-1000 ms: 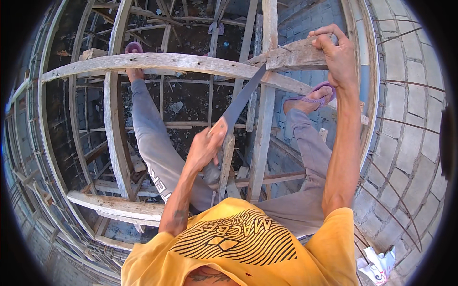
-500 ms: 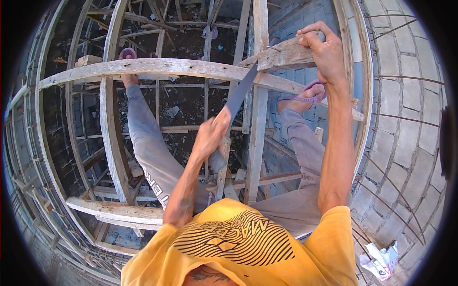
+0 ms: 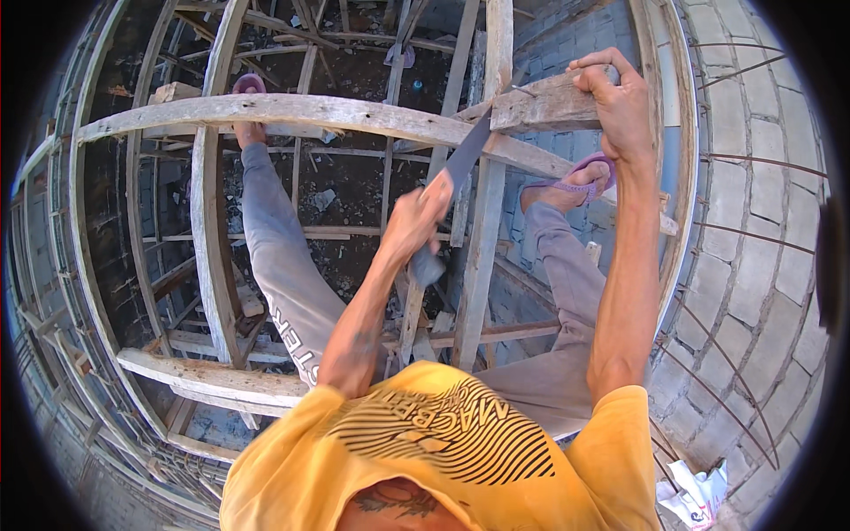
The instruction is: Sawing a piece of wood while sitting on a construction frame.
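Note:
My left hand (image 3: 413, 221) is closed on the wooden handle of a hand saw (image 3: 467, 152), whose dark blade slants up and forward to the near end of a weathered timber block (image 3: 540, 104). A nail (image 3: 522, 90) sticks out of that timber. My right hand (image 3: 622, 106) grips the timber's right end, thumb over the top and fingers wrapped round it. The block lies across a long horizontal beam (image 3: 354, 119) and beside an upright board (image 3: 498, 40); whether the saw's teeth are inside the wood cannot be made out.
I sit on an open timber frame, my feet in purple sandals (image 3: 584, 188) resting on beams, above dark ground with debris (image 3: 345, 190). Block walling (image 3: 753, 248) with protruding rusty rods (image 3: 753, 232) runs along the right. A white bag (image 3: 695, 496) lies at lower right. More timbers (image 3: 212, 380) surround me.
My left hand and the saw have moved forward and to the right along the blade's line. My right hand stays on the timber; the whole view shifts slightly.

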`<state>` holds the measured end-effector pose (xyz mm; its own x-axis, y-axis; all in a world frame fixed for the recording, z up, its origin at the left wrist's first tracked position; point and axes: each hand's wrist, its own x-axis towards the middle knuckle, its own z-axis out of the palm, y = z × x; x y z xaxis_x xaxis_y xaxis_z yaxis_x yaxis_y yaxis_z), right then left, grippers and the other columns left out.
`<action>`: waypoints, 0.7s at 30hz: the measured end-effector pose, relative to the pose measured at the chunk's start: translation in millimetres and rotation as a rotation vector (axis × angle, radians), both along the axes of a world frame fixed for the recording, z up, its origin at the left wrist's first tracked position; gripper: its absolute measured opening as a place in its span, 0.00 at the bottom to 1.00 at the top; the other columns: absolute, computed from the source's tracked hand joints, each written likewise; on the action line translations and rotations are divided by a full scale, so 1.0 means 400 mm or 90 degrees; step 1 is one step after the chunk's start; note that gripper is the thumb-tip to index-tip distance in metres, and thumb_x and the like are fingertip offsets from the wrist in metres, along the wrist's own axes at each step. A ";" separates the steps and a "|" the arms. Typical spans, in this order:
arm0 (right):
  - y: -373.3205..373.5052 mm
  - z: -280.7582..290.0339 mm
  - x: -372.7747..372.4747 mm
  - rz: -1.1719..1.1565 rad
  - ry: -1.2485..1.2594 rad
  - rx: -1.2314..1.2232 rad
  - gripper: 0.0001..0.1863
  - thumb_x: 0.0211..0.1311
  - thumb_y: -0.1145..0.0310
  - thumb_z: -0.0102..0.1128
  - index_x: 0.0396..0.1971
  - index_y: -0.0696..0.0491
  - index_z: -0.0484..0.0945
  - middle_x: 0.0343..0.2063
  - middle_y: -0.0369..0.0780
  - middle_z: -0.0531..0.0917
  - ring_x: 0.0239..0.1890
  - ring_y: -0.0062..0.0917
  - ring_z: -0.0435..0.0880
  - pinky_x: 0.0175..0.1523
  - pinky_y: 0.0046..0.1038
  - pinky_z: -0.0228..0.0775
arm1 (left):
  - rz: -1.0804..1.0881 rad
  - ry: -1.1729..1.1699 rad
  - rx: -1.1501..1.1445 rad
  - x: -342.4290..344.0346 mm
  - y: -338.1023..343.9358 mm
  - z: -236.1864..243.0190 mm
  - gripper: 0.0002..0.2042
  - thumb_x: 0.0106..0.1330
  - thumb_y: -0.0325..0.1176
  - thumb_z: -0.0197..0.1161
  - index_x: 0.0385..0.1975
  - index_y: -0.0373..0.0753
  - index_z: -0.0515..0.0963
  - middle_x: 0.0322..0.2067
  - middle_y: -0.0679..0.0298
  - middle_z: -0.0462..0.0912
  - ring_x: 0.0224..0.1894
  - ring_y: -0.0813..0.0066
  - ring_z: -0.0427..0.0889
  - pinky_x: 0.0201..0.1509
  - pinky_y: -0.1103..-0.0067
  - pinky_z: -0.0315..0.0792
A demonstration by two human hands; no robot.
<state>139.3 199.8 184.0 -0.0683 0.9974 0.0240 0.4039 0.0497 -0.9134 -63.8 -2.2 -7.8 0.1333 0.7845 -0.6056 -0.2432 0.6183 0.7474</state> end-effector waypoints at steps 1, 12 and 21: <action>-0.005 -0.004 -0.011 0.014 0.009 -0.009 0.04 0.58 0.75 0.61 0.33 0.56 0.83 0.29 0.36 0.85 0.32 0.16 0.81 0.38 0.20 0.71 | -0.007 0.028 0.011 0.026 0.059 0.008 0.19 0.73 0.47 0.61 0.32 0.35 0.73 0.18 0.68 0.71 0.13 0.79 0.72 0.15 0.77 0.72; 0.004 0.000 0.024 -0.008 0.020 0.015 0.04 0.59 0.77 0.60 0.33 0.58 0.82 0.29 0.37 0.84 0.33 0.17 0.81 0.40 0.20 0.72 | -0.017 0.079 0.007 -0.046 -0.166 -0.024 0.23 0.73 0.48 0.61 0.43 0.27 0.77 0.21 0.66 0.74 0.13 0.79 0.74 0.14 0.79 0.72; -0.005 -0.014 0.049 -0.019 0.010 -0.018 0.04 0.57 0.77 0.61 0.32 0.58 0.82 0.29 0.36 0.84 0.32 0.16 0.80 0.39 0.20 0.71 | -0.039 0.059 0.017 -0.014 -0.106 0.010 0.18 0.73 0.43 0.60 0.38 0.28 0.75 0.24 0.61 0.78 0.13 0.76 0.75 0.16 0.75 0.72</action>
<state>159.0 197.8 178.5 -0.0385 0.9993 -0.0030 0.3907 0.0123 -0.9205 -69.2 -44.4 -3.6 0.1255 0.7923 -0.5971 -0.1352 0.6099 0.7808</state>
